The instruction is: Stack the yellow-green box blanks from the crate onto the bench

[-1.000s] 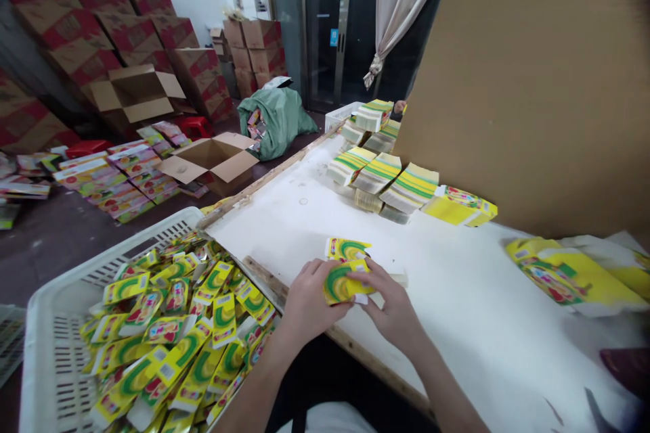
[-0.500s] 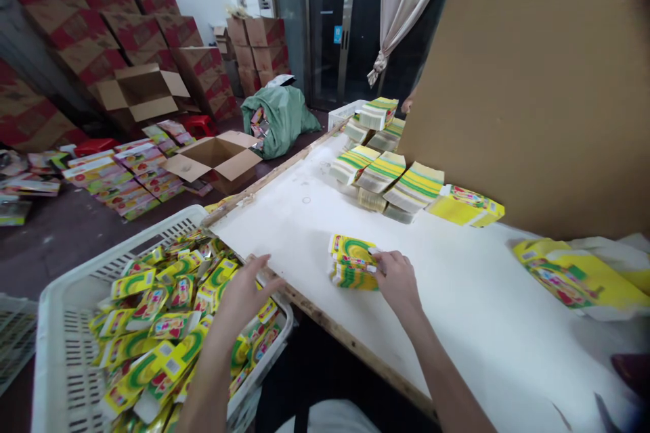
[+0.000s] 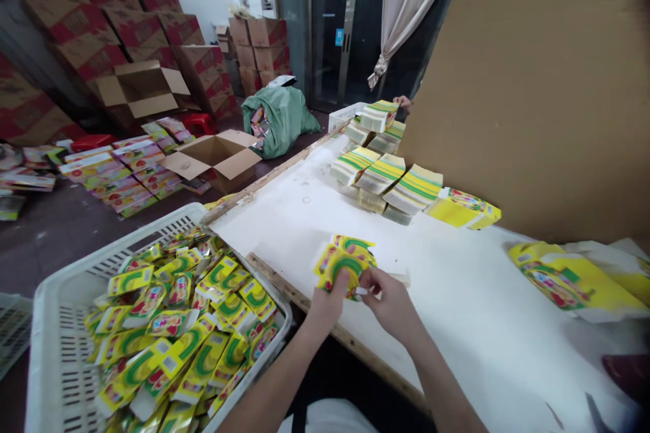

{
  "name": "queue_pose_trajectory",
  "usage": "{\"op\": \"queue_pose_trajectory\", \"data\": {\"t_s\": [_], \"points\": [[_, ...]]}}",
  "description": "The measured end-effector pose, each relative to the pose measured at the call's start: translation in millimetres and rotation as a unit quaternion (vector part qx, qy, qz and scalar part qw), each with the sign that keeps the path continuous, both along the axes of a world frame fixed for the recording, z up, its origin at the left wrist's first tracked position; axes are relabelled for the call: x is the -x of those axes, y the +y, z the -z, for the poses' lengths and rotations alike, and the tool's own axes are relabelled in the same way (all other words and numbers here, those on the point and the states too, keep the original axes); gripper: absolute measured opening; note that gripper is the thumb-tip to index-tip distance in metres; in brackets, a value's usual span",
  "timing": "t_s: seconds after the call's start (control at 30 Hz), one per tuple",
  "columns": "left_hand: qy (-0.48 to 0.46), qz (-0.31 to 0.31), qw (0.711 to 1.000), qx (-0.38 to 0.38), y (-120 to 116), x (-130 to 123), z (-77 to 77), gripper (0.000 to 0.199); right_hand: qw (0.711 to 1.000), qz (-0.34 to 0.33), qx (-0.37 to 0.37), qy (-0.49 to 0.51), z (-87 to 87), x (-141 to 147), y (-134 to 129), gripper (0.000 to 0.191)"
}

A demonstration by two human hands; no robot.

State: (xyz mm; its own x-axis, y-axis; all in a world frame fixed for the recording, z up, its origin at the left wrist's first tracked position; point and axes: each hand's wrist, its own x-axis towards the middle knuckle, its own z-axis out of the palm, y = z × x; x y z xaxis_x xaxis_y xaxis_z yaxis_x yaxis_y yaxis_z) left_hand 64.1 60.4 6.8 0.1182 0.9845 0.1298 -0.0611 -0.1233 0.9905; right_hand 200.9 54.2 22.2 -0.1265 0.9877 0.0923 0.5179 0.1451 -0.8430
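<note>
Since half a second ago the left hand has gone from spread and bare by the table edge to holding a yellow carton in front of the person. Head view, near field: left thumb lies across the carton's printed face; its other fingers are mostly hidden behind, so grip from that side is inferred. Right hand is at the carton's lower right, thumb and fingertips drawn together by a small white tab; can't tell whether they pinch it or just touch it. Carton is tilted, held over the white table, with another of the same print just behind it. Reads as a fresh piece in work, both hands on one carton rather than split between two spots. Same view, left: white crate holds a loose heap of small yellow cartons, so supply looks plentiful. Farther up the table: carton bundles in stacked rows, next to a larger yellow box by the brown cardboard panel; these look unchanged. A co-worker's hand shows at the panel's far edge, too small to read its grip.
</note>
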Motion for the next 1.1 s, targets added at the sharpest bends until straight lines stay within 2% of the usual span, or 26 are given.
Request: {"op": "queue_pose_trajectory", "data": {"t_s": [0.07, 0.13, 0.2, 0.27, 0.33, 0.4, 0.47, 0.57, 0.67, 0.77, 0.87, 0.97, 1.03, 1.1], "points": [[0.012, 0.013, 0.994, -0.106, -1, -5, -2.0, 0.035, 0.998, -0.018, 0.015, 0.057, -0.2, 4, -2, 0.009], [0.008, 0.018, 0.987, -0.160, -2, -5, -2.4, 0.035, 0.984, -0.043, 0.052, 0.162, -0.6, 6, -4, 0.011], [-0.018, -0.018, 0.992, -0.121, -4, -6, -2.9, 0.033, 0.957, -0.065, 0.101, 0.264, -1.0, 8, -5, 0.015], [-0.069, -0.043, 0.996, -0.037, -5, -8, -4.7, 0.031, 0.943, -0.075, 0.136, 0.294, -0.6, 11, -9, 0.020], [-0.156, -0.059, 0.985, 0.037, -6, -11, -7.1, 0.029, 0.948, -0.079, 0.139, 0.274, 0.6, 17, -13, 0.018], [-0.241, -0.087, 0.963, 0.085, -4, -16, -7.9, 0.030, 0.958, -0.071, 0.123, 0.250, 1.8, 25, -19, 0.014], [-0.281, -0.131, 0.944, 0.115, 0, -18, -5.8, 0.033, 0.965, -0.062, 0.105, 0.234, 2.8, 32, -24, 0.015], [-0.236, -0.171, 0.949, 0.123, 5, -17, 1.1, 0.040, 0.976, -0.022, 0.070, 0.207, 5.4, 37, -27, 0.028], [-0.119, -0.149, 0.975, 0.111, 3, -10, 5.6, 0.046, 0.987, 0.027, 0.025, 0.158, 9.6, 32, -23, 0.042], [-0.035, -0.122, 0.988, 0.086, -3, -3, 3.1, 0.045, 0.991, 0.026, -0.019, 0.126, 11.4, 21, -18, 0.029], [-0.037, -0.103, 0.993, 0.052, -6, 1, -4.0, 0.034, 0.990, 0.042, -0.075, 0.110, 7.1, 11, -14, 0.018], [-0.039, -0.078, 0.996, 0.036, -5, 8, -15.0, 0.029, 0.986, 0.046, -0.141, 0.078, -1.6, 0, -12, 0.015], [-0.021, -0.066, 0.998, 0.012, -4, 16, -27.4, 0.032, 0.978, 0.063, -0.198, 0.030, -7.5, -8, -11, 0.019], [0.021, -0.091, 0.994, -0.053, -5, 27, -43.3, 0.036, 0.959, 0.084, -0.263, -0.054, -11.6, -16, -10, 0.027]]}}
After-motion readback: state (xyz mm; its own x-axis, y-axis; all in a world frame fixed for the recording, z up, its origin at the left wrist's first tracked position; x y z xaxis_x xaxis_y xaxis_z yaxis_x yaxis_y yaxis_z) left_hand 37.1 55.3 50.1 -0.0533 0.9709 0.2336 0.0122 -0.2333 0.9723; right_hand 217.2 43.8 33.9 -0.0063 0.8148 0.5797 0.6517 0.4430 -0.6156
